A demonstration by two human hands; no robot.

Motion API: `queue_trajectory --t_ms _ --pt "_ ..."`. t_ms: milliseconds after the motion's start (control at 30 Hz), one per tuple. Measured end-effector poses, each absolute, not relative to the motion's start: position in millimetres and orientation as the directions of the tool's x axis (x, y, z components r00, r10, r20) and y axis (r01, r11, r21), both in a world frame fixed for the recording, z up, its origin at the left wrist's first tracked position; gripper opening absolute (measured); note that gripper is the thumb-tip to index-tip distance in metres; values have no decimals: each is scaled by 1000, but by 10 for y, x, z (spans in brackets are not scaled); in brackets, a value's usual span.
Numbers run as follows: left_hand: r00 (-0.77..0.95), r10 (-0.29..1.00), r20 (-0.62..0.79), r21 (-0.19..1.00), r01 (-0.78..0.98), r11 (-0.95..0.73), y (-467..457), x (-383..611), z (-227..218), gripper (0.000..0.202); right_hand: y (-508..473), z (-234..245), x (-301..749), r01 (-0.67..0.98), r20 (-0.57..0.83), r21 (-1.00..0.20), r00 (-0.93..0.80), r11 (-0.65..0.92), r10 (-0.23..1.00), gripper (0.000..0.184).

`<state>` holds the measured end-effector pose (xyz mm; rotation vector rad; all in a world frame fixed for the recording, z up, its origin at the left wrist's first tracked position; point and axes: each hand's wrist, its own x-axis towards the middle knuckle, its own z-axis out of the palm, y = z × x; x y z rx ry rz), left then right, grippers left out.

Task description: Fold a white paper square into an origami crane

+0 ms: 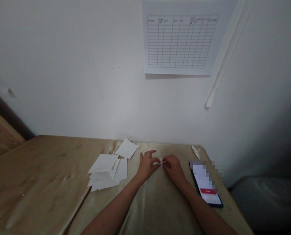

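Note:
A small piece of folded white paper [161, 161] is pinched between my two hands, just above or on the cloth-covered table. My left hand [147, 164] grips its left side with thumb and forefinger, the other fingers spread apart. From the right, my right hand [172, 165] closes its fingertips on the same paper. Much of the folded shape is hidden behind the fingers, so its form is hard to make out. Beyond my right hand lies a folded paper crane [196, 151] near the table's far right corner.
Left of my hands lies a loose pile of white paper sheets [103, 164], with a square sheet [127, 148] behind it. A phone [206, 186] with a lit screen rests beside my right forearm. The table [47, 169] meets a white wall bearing a printed chart [179, 42].

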<state>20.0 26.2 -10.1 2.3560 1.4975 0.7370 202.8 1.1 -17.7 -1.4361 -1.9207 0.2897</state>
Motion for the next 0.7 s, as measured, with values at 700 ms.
queue_trajectory --t_ms 700 --pt "384 866 321 410 767 -493 250 220 -116 10 -32 -201 1989 873 415 -195 -340 447 844 29"
